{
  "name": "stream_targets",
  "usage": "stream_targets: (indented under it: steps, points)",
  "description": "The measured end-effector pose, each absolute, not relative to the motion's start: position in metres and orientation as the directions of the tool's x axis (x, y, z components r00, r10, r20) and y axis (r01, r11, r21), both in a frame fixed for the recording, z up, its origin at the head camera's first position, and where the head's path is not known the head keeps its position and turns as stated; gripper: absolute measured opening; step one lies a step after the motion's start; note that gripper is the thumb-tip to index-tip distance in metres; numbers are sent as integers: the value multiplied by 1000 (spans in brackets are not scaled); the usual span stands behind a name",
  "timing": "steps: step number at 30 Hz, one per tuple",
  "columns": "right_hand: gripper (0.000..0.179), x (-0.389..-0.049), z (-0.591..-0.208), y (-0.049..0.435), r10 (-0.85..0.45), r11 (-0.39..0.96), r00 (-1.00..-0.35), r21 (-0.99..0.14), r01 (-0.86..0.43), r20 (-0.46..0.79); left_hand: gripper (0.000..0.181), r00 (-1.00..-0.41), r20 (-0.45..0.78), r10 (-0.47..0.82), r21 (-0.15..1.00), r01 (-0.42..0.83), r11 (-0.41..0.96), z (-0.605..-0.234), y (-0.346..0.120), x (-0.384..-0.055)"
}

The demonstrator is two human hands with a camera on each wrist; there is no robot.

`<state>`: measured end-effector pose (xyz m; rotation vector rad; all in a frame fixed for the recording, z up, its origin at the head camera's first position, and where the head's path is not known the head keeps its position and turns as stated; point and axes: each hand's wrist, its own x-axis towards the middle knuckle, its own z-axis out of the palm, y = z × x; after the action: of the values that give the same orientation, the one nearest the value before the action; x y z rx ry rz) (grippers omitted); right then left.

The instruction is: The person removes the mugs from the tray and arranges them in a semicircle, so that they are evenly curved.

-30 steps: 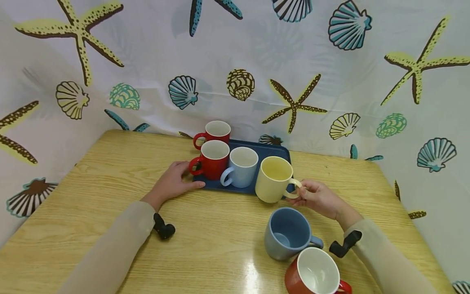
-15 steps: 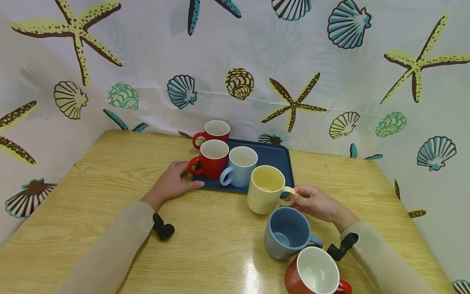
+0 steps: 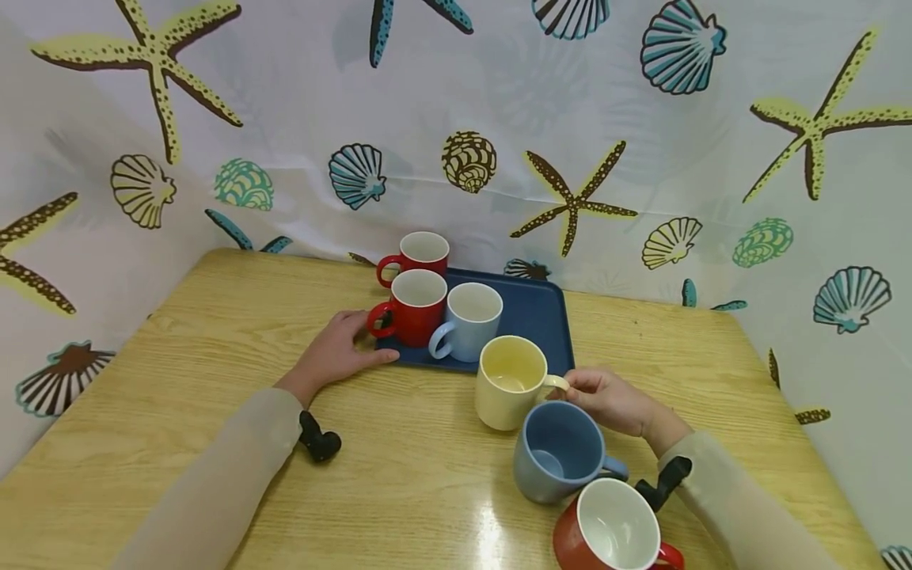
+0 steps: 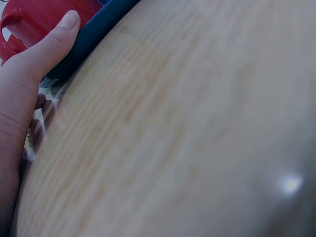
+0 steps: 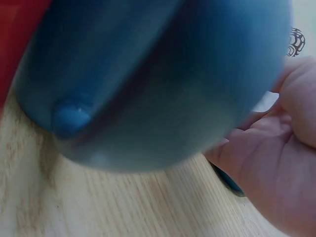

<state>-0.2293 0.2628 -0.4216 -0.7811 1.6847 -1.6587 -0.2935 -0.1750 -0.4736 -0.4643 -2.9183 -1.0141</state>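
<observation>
My right hand (image 3: 613, 402) pinches the handle of a pale yellow mug (image 3: 502, 400). That mug is upright just off the tray's front edge; whether its base touches the table I cannot tell. Close by on its right sits a grey-blue mug (image 3: 545, 471), which fills most of the right wrist view. My left hand (image 3: 338, 356) holds the front left corner of the dark blue tray (image 3: 537, 309), with its thumb (image 4: 57, 42) over the rim. On the tray stand a light blue mug (image 3: 473, 328), a red mug (image 3: 416, 317) and, behind it, another red mug (image 3: 431, 265).
A red mug with a white inside (image 3: 606, 526) sits at the front right, against the grey-blue one. A white cloth (image 3: 420, 95) with shells and starfish hangs behind and beside the wooden table (image 3: 385, 459).
The yellow mug has come from over the tray's front right part toward me and slightly left, held by my right hand. My left hand and the other mugs stay put.
</observation>
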Motion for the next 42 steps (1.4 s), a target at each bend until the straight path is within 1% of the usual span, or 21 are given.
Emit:
stream_targets:
  steps: [6,9,16,23,28,36,42]
  points:
    - [21,-231,-427,261,-808,21,-589,-1000,16,-26,91,-955,115,272,605,284,744,-473,-176,-294]
    - [21,-231,-429,261,-806,44,-591,-999,14,-44,91,-955,114,273,608,284,742,-473,-176,-294]
    - [19,-230,-431,260,-780,100,-619,-995,14,-88,90,-953,128,274,602,295,742,-472,-175,-294]
    - [22,-229,-435,261,-798,61,-600,-998,2,-50,90,-955,113,274,607,285,742,-470,-175,-293]
    - [24,-228,-436,262,-802,62,-594,-998,6,-54,90,-957,103,271,608,276,744,-471,-175,-292]
    - [24,-233,-435,260,-837,47,-544,-999,15,-48,89,-957,109,270,607,279,744,-469,-175,-293]
    - [26,-237,-435,260,-871,54,-487,-998,43,-68,88,-956,105,274,612,279,740,-467,-174,-291]
